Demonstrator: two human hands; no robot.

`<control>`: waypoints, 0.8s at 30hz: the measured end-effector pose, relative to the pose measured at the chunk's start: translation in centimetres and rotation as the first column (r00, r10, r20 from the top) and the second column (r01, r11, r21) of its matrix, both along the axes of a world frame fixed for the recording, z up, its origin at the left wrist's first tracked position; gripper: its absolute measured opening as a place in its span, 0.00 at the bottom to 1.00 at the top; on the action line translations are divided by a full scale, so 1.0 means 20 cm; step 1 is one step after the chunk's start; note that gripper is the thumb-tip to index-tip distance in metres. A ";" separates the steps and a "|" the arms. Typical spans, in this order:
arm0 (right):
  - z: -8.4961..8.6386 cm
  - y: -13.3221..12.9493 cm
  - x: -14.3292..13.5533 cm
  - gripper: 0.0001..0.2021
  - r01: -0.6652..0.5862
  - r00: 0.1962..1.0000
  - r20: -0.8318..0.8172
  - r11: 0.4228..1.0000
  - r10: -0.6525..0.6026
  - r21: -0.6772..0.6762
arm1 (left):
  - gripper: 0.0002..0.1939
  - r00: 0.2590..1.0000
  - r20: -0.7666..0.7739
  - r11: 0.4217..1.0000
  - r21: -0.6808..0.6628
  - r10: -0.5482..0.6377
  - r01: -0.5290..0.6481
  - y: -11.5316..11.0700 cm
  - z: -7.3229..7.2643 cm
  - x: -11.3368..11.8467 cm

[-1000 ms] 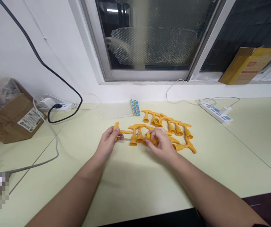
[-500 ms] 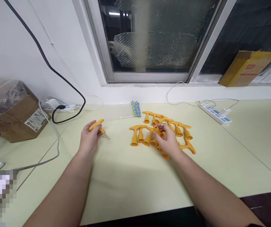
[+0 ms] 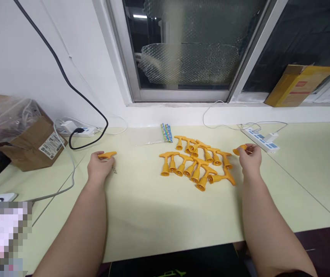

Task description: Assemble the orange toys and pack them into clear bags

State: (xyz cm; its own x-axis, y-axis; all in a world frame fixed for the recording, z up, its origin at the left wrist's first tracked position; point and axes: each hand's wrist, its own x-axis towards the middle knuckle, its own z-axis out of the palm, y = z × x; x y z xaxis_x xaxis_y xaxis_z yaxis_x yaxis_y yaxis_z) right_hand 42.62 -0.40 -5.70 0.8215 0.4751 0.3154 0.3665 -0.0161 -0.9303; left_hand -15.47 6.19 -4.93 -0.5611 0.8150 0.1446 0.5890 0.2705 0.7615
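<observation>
At the left, my left hand (image 3: 99,168) is closed around the yellow T-shaped handle of a corkscrew (image 3: 107,155). Its bare metal spiral points down below my fingers. Over on the right, my right hand (image 3: 250,161) pinches a yellow flared plastic sleeve (image 3: 237,151); my fingers cover part of it. Between my hands lies a group of several yellow corkscrews (image 3: 195,175) with T-handles, their spirals covered by bell-shaped sleeves. My right hand is just beyond the right end of this group.
Behind the corkscrews lie colourful printed strips (image 3: 166,132) beside a clear plastic bag (image 3: 149,137). Power strips stand at the left (image 3: 85,132) and right (image 3: 260,139). A cardboard box (image 3: 35,148) with plastic wrap and a grey cable (image 3: 72,173) occupy the left side.
My right hand has moved right, away from above the corkscrew group, with the yellow sleeve in it. My left hand has shifted slightly left with the corkscrew, whose spiral now points more steeply down.
</observation>
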 end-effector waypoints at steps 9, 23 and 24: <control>-0.13 -0.08 0.18 0.17 0.059 0.997 -0.038 0.995 -0.062 -0.076 | 0.35 0.983 0.174 0.996 0.074 -0.059 0.046 -0.01 -0.02 0.05; 0.20 -0.17 -0.74 0.12 -0.782 0.508 0.378 0.598 0.774 -0.175 | 0.15 0.200 0.866 0.883 0.415 -0.457 0.221 -0.23 0.22 0.79; 0.20 -0.18 -0.79 0.12 -0.798 0.493 0.371 0.579 0.787 -0.168 | 0.15 0.231 0.855 0.882 0.424 -0.465 0.205 -0.25 0.20 0.83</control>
